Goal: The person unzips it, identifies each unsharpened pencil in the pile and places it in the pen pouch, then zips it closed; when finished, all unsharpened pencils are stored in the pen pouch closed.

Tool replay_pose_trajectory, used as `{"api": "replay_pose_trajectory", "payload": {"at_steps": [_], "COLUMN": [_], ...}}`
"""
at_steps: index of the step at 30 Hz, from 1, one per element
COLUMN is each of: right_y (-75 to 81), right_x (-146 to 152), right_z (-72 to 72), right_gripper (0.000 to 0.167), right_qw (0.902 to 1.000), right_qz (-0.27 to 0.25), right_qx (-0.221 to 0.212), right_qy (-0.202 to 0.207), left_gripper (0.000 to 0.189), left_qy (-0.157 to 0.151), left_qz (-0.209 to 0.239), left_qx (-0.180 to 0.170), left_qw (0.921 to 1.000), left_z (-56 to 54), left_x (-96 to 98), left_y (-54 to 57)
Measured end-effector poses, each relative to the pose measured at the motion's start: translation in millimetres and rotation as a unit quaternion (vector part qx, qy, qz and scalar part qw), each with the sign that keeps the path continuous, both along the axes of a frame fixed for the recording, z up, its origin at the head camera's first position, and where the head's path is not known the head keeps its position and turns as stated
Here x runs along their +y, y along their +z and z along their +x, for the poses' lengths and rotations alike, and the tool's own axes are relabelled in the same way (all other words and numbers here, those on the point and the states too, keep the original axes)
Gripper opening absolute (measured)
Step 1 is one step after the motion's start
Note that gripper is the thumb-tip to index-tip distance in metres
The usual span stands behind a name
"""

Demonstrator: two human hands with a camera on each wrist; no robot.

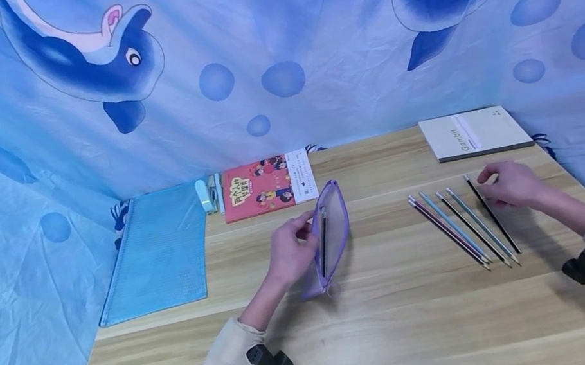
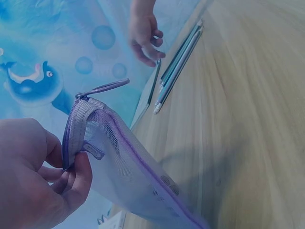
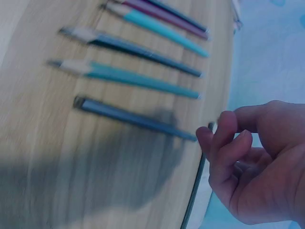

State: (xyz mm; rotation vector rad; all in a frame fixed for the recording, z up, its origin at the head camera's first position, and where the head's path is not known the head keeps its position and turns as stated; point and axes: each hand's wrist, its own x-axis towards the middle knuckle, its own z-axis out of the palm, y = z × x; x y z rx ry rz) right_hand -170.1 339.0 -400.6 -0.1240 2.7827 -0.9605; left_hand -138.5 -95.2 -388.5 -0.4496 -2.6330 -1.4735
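Note:
My left hand (image 1: 291,251) pinches the zipped edge of a purple mesh pencil case (image 1: 344,232) between thumb and fingers. The case stands with its mouth spread, and a dark pencil (image 1: 324,239) shows inside it. In the left wrist view, the zip pull (image 2: 104,88) sticks out at the upper corner. My right hand (image 1: 510,183) hovers with loosely bent fingers beside the eraser end of a black pencil (image 1: 495,218), holding nothing that I can see. Left of that pencil lie several more, among them a light blue pencil (image 1: 481,218) and a dark red pencil (image 1: 441,225), roughly side by side.
A blue mesh zip folder (image 1: 158,252) lies at the table's left. Beside it are a pale blue stationery item (image 1: 205,196) and a red book (image 1: 256,195) along the back edge. A white notebook (image 1: 474,134) lies at the back right. Dolphin-print curtains (image 1: 343,102) hang around the table.

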Motion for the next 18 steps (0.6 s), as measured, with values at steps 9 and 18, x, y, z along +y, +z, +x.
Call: {"api": "replay_pose_trajectory", "payload": {"at_steps": [9,18], "right_y": [-12.9,-17.3], "right_x": [11,9], "right_z": [-3.0,-5.2], "right_gripper": [0.041,0.046], "right_qw": [0.9984,0.9965], "right_qz": [0.035,0.039], "right_qx": [-0.037,-0.070], "right_qy": [0.027,0.026], "left_gripper": [0.046,0.046], "left_qy": [-0.002,-0.007], "left_qz": [-0.001,0.002], "left_qx": [0.004,0.009], "left_qw": [1.0000,0.9999], "left_z": [2.6,4.1], "left_x": [4.3,5.3], "left_y": [-1.8,-3.5]}}
